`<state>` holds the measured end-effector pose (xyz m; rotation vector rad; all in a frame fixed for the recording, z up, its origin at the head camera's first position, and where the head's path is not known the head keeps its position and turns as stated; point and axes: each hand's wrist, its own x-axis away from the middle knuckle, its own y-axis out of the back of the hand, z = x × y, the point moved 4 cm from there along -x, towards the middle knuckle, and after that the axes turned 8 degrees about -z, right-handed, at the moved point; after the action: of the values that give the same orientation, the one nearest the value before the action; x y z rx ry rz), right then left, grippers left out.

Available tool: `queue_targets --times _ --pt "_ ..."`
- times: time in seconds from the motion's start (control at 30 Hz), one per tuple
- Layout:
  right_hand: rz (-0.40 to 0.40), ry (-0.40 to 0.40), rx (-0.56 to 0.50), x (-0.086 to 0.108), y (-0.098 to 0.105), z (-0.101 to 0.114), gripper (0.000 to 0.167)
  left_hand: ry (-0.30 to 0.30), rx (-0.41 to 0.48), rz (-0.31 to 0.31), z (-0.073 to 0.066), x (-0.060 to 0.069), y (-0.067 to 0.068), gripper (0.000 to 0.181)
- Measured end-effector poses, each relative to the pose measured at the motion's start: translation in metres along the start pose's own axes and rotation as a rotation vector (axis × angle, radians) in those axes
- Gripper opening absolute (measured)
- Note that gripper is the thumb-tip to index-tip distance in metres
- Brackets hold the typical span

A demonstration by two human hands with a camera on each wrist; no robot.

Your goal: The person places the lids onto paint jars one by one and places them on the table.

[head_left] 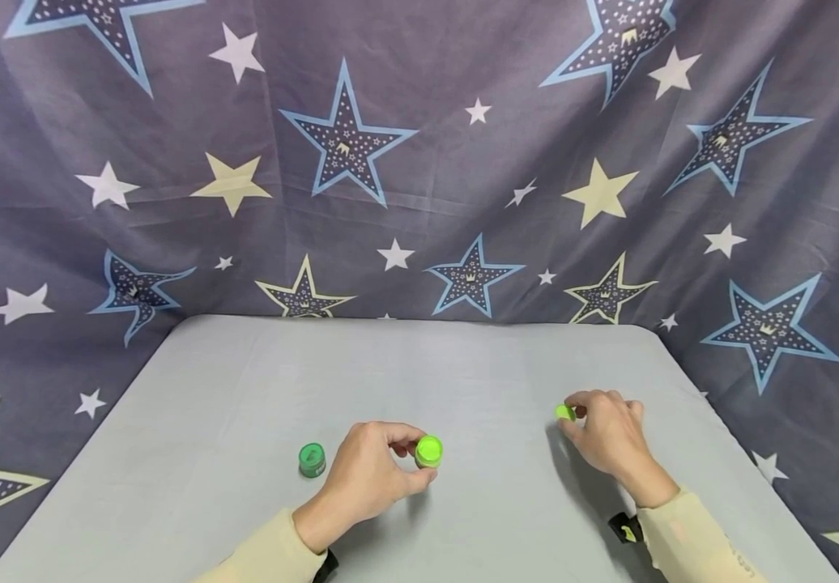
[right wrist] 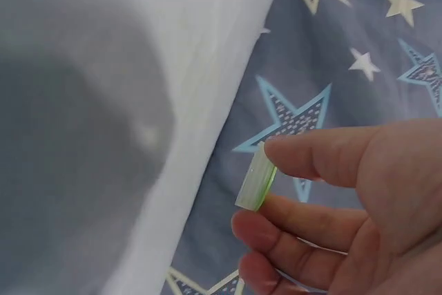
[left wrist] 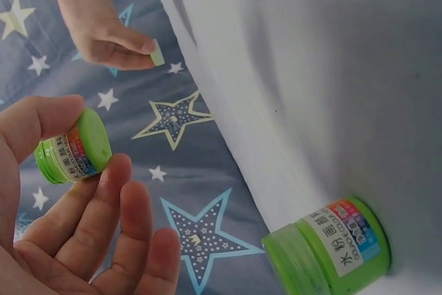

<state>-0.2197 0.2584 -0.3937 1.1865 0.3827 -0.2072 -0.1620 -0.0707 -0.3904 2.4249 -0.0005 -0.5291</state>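
Note:
My left hand (head_left: 364, 478) grips a small bright-green gouache paint jar (head_left: 429, 451) between thumb and fingers, above the middle front of the table. In the left wrist view the labelled side of this paint jar (left wrist: 72, 150) shows, with a light green face at one end. To the right, my right hand (head_left: 612, 433) pinches a small lid (head_left: 564, 413). Seen from the right wrist, the lid (right wrist: 256, 179) is pale and ridged with a green edge, held between thumb and fingertips. A darker green paint jar (head_left: 312, 460) stands on the table left of my left hand.
The pale grey-white tabletop (head_left: 492, 372) lies under both hands. Behind it and along both sides hangs a dark curtain (head_left: 419, 219) printed with stars. Black wrist straps (head_left: 625, 528) sit at the sleeves.

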Motion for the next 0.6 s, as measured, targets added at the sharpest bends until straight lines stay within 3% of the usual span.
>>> queue_targets --times 0.6 --pt "-0.051 0.113 -0.112 0.012 0.013 0.049 0.027 0.006 0.010 -0.004 -0.003 -0.001 -0.008 0.026"
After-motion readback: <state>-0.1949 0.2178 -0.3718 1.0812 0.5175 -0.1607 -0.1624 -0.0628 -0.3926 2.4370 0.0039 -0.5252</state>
